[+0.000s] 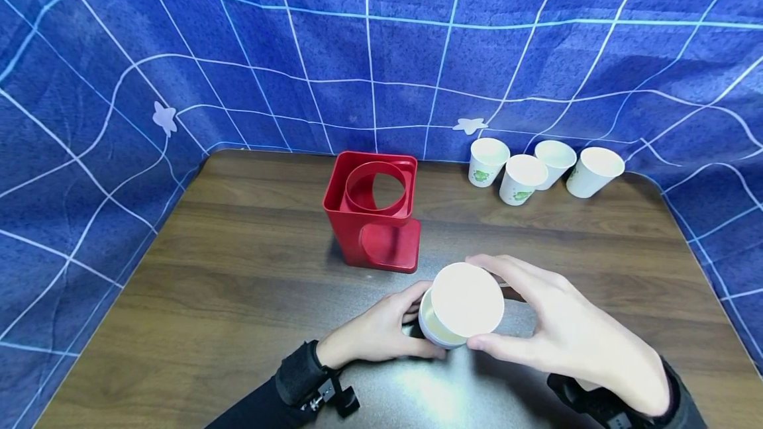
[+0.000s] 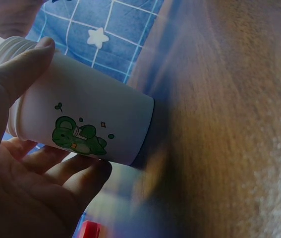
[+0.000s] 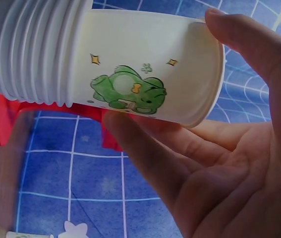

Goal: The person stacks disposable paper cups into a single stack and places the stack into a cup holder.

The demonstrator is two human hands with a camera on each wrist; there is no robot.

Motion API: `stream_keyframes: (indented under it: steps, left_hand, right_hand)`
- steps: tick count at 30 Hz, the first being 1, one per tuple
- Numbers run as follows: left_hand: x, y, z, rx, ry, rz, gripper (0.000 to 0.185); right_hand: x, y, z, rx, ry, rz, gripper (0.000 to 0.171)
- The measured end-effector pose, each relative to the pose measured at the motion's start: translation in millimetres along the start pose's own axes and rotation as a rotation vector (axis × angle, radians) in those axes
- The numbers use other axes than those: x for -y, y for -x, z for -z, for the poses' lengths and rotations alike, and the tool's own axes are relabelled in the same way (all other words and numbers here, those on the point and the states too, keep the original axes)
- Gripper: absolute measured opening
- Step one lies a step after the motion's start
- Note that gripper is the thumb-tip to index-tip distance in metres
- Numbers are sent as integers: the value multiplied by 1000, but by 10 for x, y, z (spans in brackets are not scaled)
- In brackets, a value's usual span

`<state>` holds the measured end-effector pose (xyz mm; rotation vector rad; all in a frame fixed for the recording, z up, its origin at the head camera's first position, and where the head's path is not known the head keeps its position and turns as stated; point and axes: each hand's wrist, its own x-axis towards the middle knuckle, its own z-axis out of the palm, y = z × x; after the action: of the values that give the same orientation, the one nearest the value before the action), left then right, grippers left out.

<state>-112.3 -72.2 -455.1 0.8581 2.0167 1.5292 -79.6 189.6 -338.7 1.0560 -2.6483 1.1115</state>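
Observation:
A stack of white paper cups (image 2: 100,99) stands upright near the table's front edge, its lowest cup showing a green bear print. My left hand (image 1: 387,326) grips this stack from the left, thumb on one side and fingers on the other. Rising out of the stack is the top paper cup (image 3: 140,64), also printed with a green bear and partly nested in the rims below. With thumb and fingertips, my right hand (image 1: 560,323) holds that top cup from the right. Just behind the stack, to the left, is a red holder (image 1: 352,237) with a round ring.
Several paper cups stand at the back right, among them one at the left end (image 1: 487,167) and one at the right end (image 1: 590,177). A blue grid-patterned cloth (image 1: 357,51) hangs along the back and sides of the wooden table (image 1: 226,250).

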Motion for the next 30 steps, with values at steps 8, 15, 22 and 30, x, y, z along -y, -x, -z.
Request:
stream_keyframes:
  steps: [8,15,22,30]
  left_hand:
    - [6,0,-1,1,2,3,80]
    - [9,4,-1,2,-2,7,81]
    - [2,8,-2,-3,-16,23,85]
    - [-3,12,-1,-6,-11,14,82]
  right_hand:
    - [-44,-14,-28,30,53,-26,72]
    - [-75,-21,-75,28,83,10,67]
    - [-66,-13,-101,54,135,-5,67]
    - [-67,-28,-118,112,142,-66,65]
